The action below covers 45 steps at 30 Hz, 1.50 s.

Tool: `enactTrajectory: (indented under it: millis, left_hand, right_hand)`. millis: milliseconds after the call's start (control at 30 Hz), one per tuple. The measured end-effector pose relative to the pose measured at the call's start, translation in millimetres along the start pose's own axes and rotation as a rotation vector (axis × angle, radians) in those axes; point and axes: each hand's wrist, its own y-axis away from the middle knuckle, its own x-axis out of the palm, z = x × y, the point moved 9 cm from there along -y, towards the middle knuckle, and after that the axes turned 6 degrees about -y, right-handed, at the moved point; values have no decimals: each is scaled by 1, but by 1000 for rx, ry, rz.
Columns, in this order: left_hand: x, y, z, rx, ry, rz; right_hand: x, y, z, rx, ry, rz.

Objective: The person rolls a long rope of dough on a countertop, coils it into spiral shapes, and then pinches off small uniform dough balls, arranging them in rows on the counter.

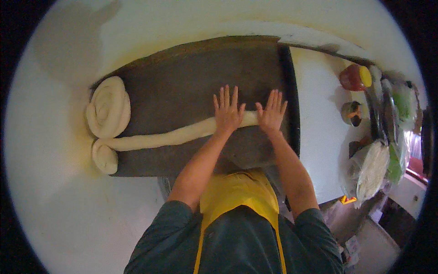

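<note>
A long rope of pale dough [164, 138] stretches across the dark work surface [191, 89], thicker towards its right end. My left hand [228, 112] lies flat on it, fingers spread and pointing away from me. On the rope's right end rests my right hand [272, 114], palm down with the thumb apart. Pale dough shows between the two hands; what lies under the palms is hidden. At the far left the rope meets a small folded dough end [105, 159]. Just behind that sits a large coil of dough [108, 108], wound in a spiral.
To the right is a white tabletop [318, 137], past the surface's dark raised edge [291, 102]. It holds a red jar with a yellow lid [356, 77], an open can [352, 113] and a plastic bag of pale contents [369, 171]. A wall [191, 20] borders the back and left.
</note>
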Motion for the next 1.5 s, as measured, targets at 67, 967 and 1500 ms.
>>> enactTrajectory:
  millis: [67, 967, 1500]
  left_hand:
    - [-5, 1, 5, -44, -81, -39]
    - [-63, 161, 35, 48, -24, 193]
    - [-42, 164, -8, 40, -53, 226]
  right_hand:
    - [12, -2, 2, -49, 38, 123]
    - [-3, 123, 102, -325, -296, 546]
    - [-35, 118, 47, -274, -129, 429]
